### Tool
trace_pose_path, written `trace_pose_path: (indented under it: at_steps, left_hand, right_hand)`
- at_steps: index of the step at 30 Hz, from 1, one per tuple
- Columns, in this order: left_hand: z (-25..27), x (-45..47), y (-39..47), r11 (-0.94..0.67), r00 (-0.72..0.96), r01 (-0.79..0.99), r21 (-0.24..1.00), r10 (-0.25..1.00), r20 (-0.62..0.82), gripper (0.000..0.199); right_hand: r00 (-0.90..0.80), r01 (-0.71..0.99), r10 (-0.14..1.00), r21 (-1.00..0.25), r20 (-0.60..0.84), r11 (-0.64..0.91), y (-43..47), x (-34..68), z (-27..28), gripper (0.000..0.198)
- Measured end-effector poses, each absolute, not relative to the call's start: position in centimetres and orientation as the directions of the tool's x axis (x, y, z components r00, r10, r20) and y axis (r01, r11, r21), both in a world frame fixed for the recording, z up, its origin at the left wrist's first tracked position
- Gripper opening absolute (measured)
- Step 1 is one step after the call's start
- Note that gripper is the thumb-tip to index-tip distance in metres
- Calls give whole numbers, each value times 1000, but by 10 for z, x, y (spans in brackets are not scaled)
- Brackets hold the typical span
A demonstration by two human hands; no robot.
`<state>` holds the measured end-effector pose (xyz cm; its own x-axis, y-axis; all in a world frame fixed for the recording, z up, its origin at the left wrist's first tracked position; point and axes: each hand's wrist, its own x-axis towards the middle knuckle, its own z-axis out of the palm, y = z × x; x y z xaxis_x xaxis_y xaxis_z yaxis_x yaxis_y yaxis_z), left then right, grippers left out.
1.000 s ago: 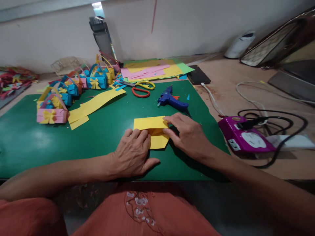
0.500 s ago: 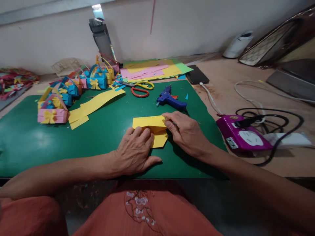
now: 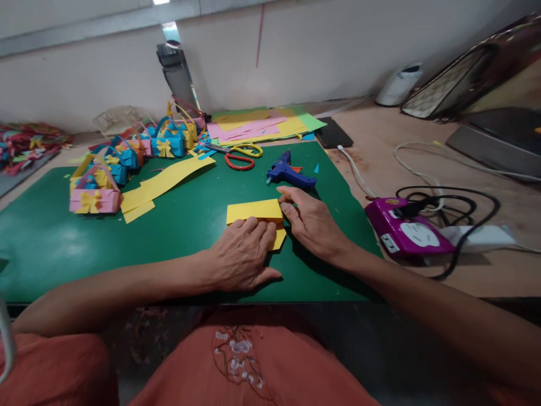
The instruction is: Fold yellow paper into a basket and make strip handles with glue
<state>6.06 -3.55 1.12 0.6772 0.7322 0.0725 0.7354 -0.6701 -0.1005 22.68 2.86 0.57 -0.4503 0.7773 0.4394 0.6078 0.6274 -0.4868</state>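
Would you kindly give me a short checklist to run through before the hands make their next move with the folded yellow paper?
1. Folded yellow paper on the green mat: ok.
2. Left hand steadying the paper: ok, its fingers lie across the near part.
3. Right hand at the paper's far right corner: ok; whether it pinches the paper, cannot tell.
4. Fold under the left fingers straight: cannot tell, they cover it.
5. Scissors apart from both hands: ok.
6. Blue glue gun well away from the right hand: not ok, it lies just beyond.
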Motion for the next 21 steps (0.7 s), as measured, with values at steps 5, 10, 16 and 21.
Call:
trace_pose_path:
  at_steps: [5, 10, 16, 21]
  left_hand:
    - [7, 73, -40, -567, 571, 821, -69, 818, 73, 77]
    - [4, 77, -44, -537, 537, 843, -31, 839, 84, 69]
    - [11, 78, -42, -540, 548, 836, -100, 833, 81, 72]
    - [11, 79, -41, -559, 567, 823, -105, 820, 75, 70]
  right_hand:
    - [-444, 601, 779, -498, 443, 625, 30, 226, 4, 34]
    - [-453, 605, 771, -480, 448, 635, 30, 227, 3, 35]
    - [-455, 611, 769, -471, 449, 637, 29, 227, 3, 33]
    - [-459, 624, 772, -459, 440, 633, 31, 226, 3, 33]
